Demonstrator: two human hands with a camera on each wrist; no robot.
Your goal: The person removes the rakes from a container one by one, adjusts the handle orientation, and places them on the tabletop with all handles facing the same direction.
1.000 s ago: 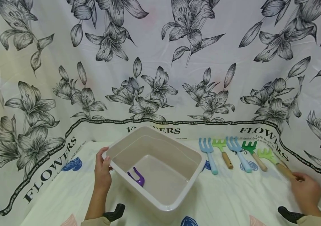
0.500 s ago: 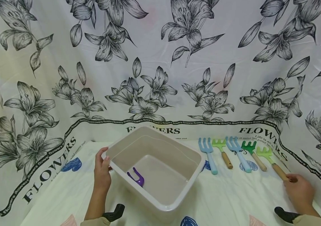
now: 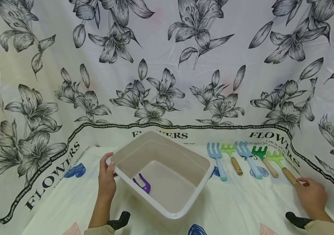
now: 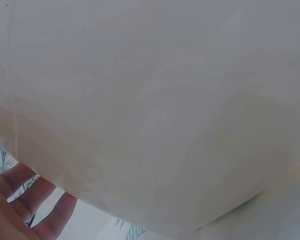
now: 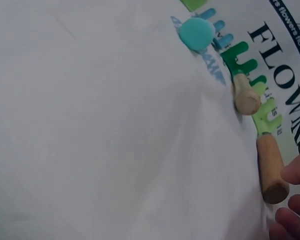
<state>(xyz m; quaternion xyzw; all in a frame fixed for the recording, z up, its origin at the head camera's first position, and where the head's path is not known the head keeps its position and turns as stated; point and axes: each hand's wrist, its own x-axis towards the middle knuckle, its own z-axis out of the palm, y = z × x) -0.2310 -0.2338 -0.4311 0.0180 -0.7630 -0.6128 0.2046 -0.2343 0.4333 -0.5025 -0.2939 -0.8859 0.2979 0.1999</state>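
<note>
My left hand [image 3: 107, 178] grips the rim of a beige plastic basin [image 3: 181, 163], thumb on top and fingers outside; they show against its wall in the left wrist view. The basin is tilted toward me. Inside lies a purple two-pronged plastic piece [image 3: 143, 186]. At the right, my right hand [image 3: 312, 195] is at the wooden handle end of a light green hand rake [image 3: 281, 163]. In the right wrist view a fingertip [image 5: 296, 170] meets the handle's side, while the other fingers are apart from it and the handle end [image 5: 276, 194] is uncovered.
Left of that rake, in a row, lie a dark green rake [image 3: 262, 155], a blue fork [image 3: 247, 160], another light green rake [image 3: 234, 160] and a second blue fork [image 3: 217, 161]. A flower-printed curtain [image 3: 167, 98] hangs behind the pale cloth [image 3: 243, 205].
The right hand has moved left with the light green rake, laying it beside the dark green one, and its fingers have loosened from the handle. The left hand and basin stay put.
</note>
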